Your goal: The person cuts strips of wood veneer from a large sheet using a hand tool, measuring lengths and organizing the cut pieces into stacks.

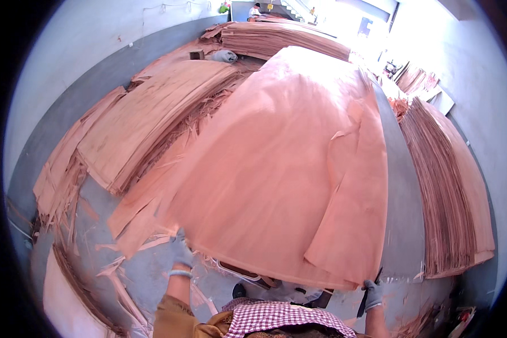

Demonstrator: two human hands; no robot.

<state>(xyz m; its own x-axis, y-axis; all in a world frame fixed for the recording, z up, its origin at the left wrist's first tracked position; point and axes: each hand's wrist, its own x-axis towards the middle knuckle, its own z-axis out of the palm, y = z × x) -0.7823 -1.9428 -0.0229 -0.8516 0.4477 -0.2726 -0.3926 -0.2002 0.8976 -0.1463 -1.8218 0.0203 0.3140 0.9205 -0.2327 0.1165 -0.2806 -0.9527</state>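
A broad, pinkish wood veneer sheet (253,169) stretches away from me, with a torn, folded-over strip (349,225) along its right side. My left hand (181,251), in a grey glove, has its fingers closed on the sheet's near edge by the left corner. At the near right corner, my gloved right hand (372,294) is closed at the edge. A slim dark thing, perhaps a tool, shows beside that hand; its kind is not clear. Below the sheet's near edge, part of a metal-framed support (239,270) shows.
Veneer stacks (158,107) lie on the left, with torn strips (118,281) on the floor. Another tall stack (442,191) stands at the right, past a grey strip (403,197). A further pile (281,39) lies at the back, where a person (255,10) is visible.
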